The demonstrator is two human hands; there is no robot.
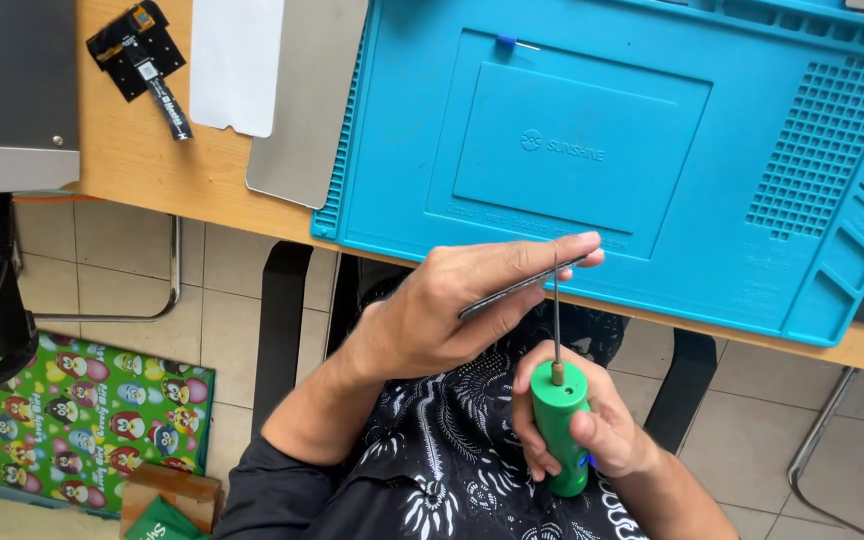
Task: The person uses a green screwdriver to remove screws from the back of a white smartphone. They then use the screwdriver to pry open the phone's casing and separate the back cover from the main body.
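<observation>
In the head view, low in the centre of the frame, the left hand [452,310] is closed around a thin dark flat device [517,287], held edge-on and tilted, fingers along the top and thumb beneath. Just below and to the right, the right hand [592,425] is wrapped shut around a green-handled screwdriver [562,420], its slim shaft rising upright to meet the device's edge near the fingertips. Both are held above the lap, in front of the surface [142,170], where a blue work mat [632,150] fills the upper right of the frame. To do this well, the shaft is best kept square to the device, with light pressure and a steady left-hand grip so that the tip does not slip.
</observation>
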